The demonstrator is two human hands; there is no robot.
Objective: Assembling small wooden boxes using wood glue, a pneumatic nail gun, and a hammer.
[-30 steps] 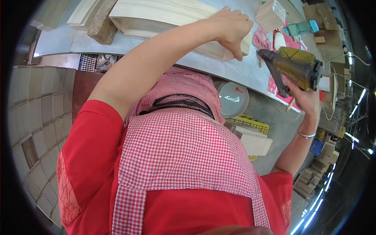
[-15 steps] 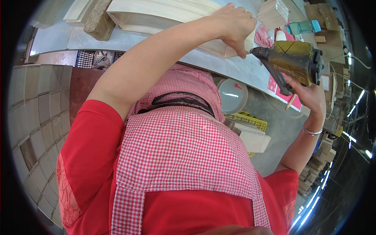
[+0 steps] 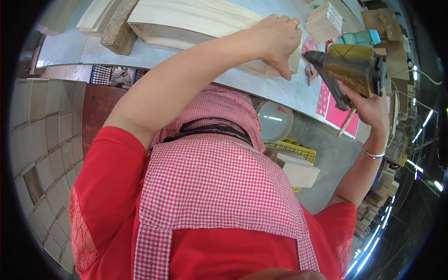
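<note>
A long box of pale wood (image 3: 196, 18) lies on the bench, its open side partly toward me. My left hand (image 3: 279, 43) grips the box's right end, fingers over the top edge and thumb pointing down along the end; my forearm hides part of the front. In my right hand (image 3: 369, 107) is a nail gun (image 3: 351, 69) with a worn yellow-and-black body, my fingers wrapped round its handle. Its black nose points left and stands a little apart from the box end and my left hand.
A rough wooden block (image 3: 119, 32) sits at the box's left end. Beyond my left hand are a stack of wood pieces (image 3: 323, 22) and a green bottle (image 3: 361, 37). Below the bench edge stand a pale bucket (image 3: 275, 121) and a yellow crate (image 3: 301, 150). Stacked boards (image 3: 51, 135) rise at left.
The nail gun's nose has drawn back slightly from the box end and my left thumb. The bench, box and left hand sit a little lower in the picture.
</note>
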